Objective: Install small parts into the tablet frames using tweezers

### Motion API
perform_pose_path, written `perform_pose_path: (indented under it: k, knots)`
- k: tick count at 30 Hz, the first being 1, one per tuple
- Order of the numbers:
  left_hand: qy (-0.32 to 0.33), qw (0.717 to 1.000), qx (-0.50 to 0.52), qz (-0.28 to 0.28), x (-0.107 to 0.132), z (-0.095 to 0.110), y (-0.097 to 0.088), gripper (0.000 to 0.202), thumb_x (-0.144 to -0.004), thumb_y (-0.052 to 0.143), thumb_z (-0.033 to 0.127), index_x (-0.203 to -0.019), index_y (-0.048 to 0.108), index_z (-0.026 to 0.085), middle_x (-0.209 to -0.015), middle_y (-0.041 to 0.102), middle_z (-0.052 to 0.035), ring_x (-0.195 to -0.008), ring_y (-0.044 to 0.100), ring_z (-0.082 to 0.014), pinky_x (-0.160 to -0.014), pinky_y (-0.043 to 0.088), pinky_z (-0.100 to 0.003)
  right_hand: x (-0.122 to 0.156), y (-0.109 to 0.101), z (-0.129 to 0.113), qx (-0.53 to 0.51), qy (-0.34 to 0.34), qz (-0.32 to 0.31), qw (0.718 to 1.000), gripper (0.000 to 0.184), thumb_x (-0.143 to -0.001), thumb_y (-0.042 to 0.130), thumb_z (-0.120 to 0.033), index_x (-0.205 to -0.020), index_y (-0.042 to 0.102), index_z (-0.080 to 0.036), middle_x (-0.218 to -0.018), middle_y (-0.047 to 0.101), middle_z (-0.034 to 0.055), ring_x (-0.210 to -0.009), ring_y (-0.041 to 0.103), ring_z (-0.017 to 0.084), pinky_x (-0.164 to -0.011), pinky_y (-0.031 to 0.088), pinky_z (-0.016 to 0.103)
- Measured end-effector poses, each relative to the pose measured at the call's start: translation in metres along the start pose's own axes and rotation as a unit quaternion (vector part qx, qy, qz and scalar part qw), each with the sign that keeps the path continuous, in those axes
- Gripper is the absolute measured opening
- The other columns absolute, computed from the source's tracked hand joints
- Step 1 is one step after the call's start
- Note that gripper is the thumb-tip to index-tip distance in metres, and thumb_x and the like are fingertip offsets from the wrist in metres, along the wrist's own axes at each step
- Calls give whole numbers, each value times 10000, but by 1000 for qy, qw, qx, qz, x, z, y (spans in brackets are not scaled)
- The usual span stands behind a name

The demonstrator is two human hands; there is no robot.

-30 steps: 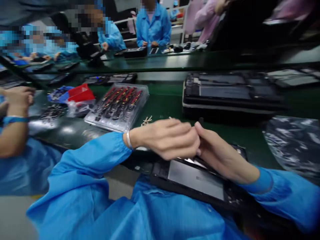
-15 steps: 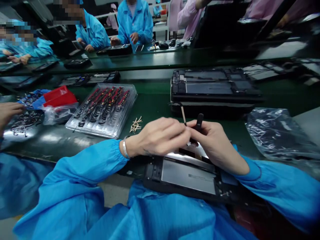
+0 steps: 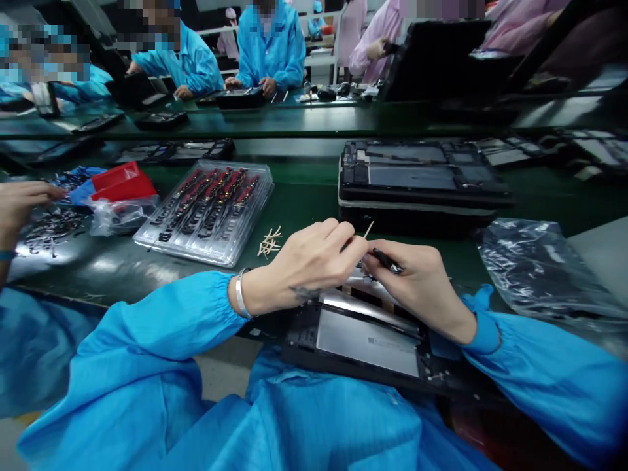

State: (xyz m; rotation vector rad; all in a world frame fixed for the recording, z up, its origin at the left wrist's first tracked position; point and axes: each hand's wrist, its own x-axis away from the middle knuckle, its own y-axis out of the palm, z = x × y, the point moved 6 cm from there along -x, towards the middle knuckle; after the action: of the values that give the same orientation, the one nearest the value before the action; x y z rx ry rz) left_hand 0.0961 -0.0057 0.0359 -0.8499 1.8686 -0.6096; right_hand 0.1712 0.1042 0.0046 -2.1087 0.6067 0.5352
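Observation:
My left hand (image 3: 321,258) is closed in a pinch, its fingertips meeting those of my right hand. A thin tan strip (image 3: 369,229) sticks up at the left fingertips. My right hand (image 3: 422,281) is closed on a small narrow black part (image 3: 387,260), partly hidden by the fingers; its exact kind I cannot make out. Below both hands lies an opened tablet (image 3: 289,350) at the bench edge, with a flat silver battery (image 3: 366,343) showing. A small pile of similar tan strips (image 3: 269,243) rests on the bench left of my left hand.
A clear tray (image 3: 206,216) of small circuit boards lies left, beside a red bin (image 3: 125,183). Stacked opened tablets (image 3: 422,173) stand ahead, with a plastic bag (image 3: 534,261) on the right. A co-worker's hand (image 3: 24,199) reaches in at far left. Other people work across the bench.
The black part in my right hand has tipped from upright to lying lower between the fingers. Less of the tan strip shows. The co-worker's hand at far left has moved right.

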Motion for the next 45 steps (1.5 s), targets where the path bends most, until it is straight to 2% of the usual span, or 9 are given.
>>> perform_pose_path:
  k: [4, 11, 19, 27, 32, 37, 41, 43, 45]
  knots:
    - [28, 999, -28, 37, 7, -3, -5, 227, -1029, 468, 136, -833, 577, 172, -753, 594, -21, -692, 517, -173, -616, 380, -316, 2, 4, 0, -23, 20, -33, 999, 151, -925, 584, -174, -880, 728, -183, -752, 732, 10, -632, 647, 139, -598, 460, 245]
    - [-149, 983, -28, -103, 68, -68, 4, 178, -996, 508, 135, -856, 614, 164, -813, 607, -32, -772, 552, -169, -676, 429, -285, 2, 15, 26, -139, 197, -90, 966, 254, -897, 650, -440, -843, 754, -215, -712, 724, 35, -633, 670, 206, -542, 450, 284]
    - [-35, 994, 77, -68, 27, -5, 19, 238, -1084, 416, 228, -969, 610, 150, -941, 651, -57, -839, 592, -169, -738, 471, -289, 6, 18, 18, -89, 153, -87, 980, 285, -938, 593, -352, -716, 661, -187, -664, 674, 12, -596, 598, 159, -564, 407, 273]
    - [-32, 991, 78, -102, 17, -1, 21, 228, -1064, 405, 177, -910, 573, 166, -880, 622, -42, -774, 569, -172, -661, 435, -288, 3, 13, 6, -27, 63, -81, 994, 273, -926, 562, -246, -659, 570, -191, -562, 545, -24, -518, 478, 114, -523, 340, 265]
    - [-48, 996, 37, -59, 30, -23, 10, 202, -1030, 462, 158, -883, 599, 176, -842, 616, -31, -777, 547, -174, -685, 412, -294, 6, 15, 8, -43, 73, -91, 992, 219, -943, 591, -288, -757, 665, -199, -655, 672, -3, -576, 606, 153, -547, 404, 275]
    - [-235, 944, -23, -232, 83, -88, 22, 153, -1003, 518, 159, -932, 652, 138, -894, 641, -55, -820, 582, -180, -688, 402, -291, 7, 16, 31, -101, 136, -91, 981, 271, -929, 647, -451, -804, 747, -233, -708, 728, 30, -630, 691, 227, -517, 452, 302]
    - [-222, 892, 4, -392, 112, -94, 39, 218, -1028, 452, 119, -1004, 669, 113, -975, 668, -85, -846, 600, -187, -700, 419, -285, 7, 20, 43, -142, 189, -97, 967, 349, -897, 682, -523, -706, 727, -234, -682, 720, 52, -520, 651, 215, -419, 414, 301]
    - [-215, 900, -1, -379, 105, -89, 40, 224, -1004, 454, 71, -997, 677, 96, -1007, 671, -111, -887, 609, -203, -718, 431, -289, 10, 23, 45, -171, 230, -100, 953, 369, -880, 706, -535, -687, 705, -220, -711, 725, 68, -498, 633, 200, -389, 392, 290]
    - [-233, 929, 37, -286, 85, -80, 36, 220, -1013, 477, 108, -981, 694, 90, -1004, 676, -124, -933, 619, -217, -762, 450, -298, 13, 26, 43, -218, 270, -93, 933, 352, -860, 736, -527, -710, 700, -211, -744, 725, 68, -497, 614, 175, -393, 387, 272]
